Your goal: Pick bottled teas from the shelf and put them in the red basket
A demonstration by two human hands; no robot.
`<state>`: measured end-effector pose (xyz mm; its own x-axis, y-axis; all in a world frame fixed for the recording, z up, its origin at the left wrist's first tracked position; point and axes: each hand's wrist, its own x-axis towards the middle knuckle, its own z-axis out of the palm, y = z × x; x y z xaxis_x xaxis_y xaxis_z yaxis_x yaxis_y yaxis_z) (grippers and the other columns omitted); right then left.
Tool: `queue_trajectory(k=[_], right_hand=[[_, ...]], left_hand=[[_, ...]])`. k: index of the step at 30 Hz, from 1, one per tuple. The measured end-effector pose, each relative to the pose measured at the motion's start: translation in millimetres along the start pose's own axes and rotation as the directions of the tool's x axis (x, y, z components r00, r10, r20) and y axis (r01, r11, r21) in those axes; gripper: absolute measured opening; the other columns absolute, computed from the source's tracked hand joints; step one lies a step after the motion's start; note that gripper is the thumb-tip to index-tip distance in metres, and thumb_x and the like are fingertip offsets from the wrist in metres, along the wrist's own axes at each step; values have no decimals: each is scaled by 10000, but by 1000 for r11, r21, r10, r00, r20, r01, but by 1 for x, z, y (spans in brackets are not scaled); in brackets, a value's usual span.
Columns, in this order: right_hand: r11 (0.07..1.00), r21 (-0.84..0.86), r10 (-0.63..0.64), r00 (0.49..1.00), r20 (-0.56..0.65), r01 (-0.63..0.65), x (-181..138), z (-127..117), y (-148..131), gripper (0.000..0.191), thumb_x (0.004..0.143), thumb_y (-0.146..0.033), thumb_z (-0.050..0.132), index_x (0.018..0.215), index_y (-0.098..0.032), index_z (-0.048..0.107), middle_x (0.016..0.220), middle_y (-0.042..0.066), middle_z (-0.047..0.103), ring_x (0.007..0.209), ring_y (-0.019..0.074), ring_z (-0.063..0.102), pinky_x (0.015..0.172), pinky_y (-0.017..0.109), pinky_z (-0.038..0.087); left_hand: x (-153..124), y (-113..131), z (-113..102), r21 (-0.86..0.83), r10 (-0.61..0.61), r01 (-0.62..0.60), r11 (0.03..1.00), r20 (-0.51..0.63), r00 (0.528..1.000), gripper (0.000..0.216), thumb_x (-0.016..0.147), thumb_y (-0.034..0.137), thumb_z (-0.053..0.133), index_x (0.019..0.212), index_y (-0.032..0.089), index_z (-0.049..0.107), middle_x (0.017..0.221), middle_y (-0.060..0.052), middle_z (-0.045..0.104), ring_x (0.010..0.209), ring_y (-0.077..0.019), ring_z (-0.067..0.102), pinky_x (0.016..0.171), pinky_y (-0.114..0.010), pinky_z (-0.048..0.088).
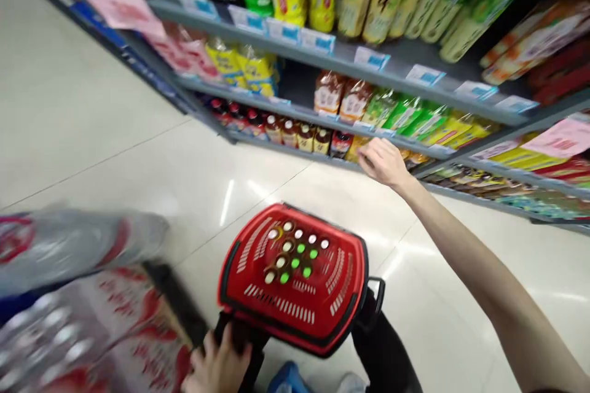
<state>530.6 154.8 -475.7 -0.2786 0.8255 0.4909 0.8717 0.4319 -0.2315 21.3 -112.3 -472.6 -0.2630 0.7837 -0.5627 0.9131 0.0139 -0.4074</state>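
My right hand [381, 161] is stretched out in front of the lowest shelf, its fingers curled in and no item visible in them. Behind it are yellow-labelled bottles [357, 148]; I cannot tell whether it touches one. A red shopping basket [286, 307] is below, between me and the shelves. Inside the basket, several bottles stand with white caps [298, 234] and green caps [306, 272] upward. My left hand [219, 365] is at the basket's near left corner, fingers spread over something dark. A black handle [378, 295] sticks out at the basket's right side.
Drink shelves [341, 55] run across the back, with bottles on several levels, price tags and pink signs [115, 3]. Shrink-wrapped drink packs [129, 319] are stacked at the lower left, beside a large clear bottle shape [83, 245]. Shiny tiled floor [92, 110] lies around.
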Motion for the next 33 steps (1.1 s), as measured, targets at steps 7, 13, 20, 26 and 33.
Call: queue_trajectory(k=[7,13,20,26,33], right_hand=[[926,135,294,900,322,-352,-97,57,-149,262,1002,-284,461,1127,-143,643,1019,77,694,881,137,595,764,241,396],[343,14,669,255,698,-939,-205,73,-328,318,984,-285,503,1248,-145,613,1116,73,704,985,123,664,896,220,486],[421,-118,433,85,898,-899,-276,114,-442,224,936,-217,583,1105,-149,713,1034,78,723,997,162,693,895,241,520],[570,9,344,249,906,-821,-237,178,-461,485,974,-179,496,1447,-270,556,1497,58,493,1288,138,574,1101,223,447],[686,15,226,233,946,-727,-181,267,-468,564,930,-73,468,1443,-282,576,1499,72,479,1214,146,605,1058,239,484]], left_hand=[[-27,-19,11,-17,64,-63,998,8,998,515,956,406,495,1412,180,576,1327,-201,524,1163,-390,504,793,-493,544],[-53,-28,18,-110,38,-40,993,-23,999,499,897,414,544,1313,146,604,1288,-197,511,1172,-400,476,818,-559,525],[-62,-42,35,-140,24,-35,990,-78,997,466,876,385,554,1256,125,624,1243,-203,524,1134,-413,482,813,-618,516],[-56,-54,33,-150,36,-46,988,-71,997,442,893,375,536,1248,132,638,1260,-196,524,1138,-395,482,803,-582,525],[-45,-64,38,-131,62,-67,989,-42,997,486,929,357,505,1357,160,625,1392,-195,517,1169,-396,487,778,-536,535]])
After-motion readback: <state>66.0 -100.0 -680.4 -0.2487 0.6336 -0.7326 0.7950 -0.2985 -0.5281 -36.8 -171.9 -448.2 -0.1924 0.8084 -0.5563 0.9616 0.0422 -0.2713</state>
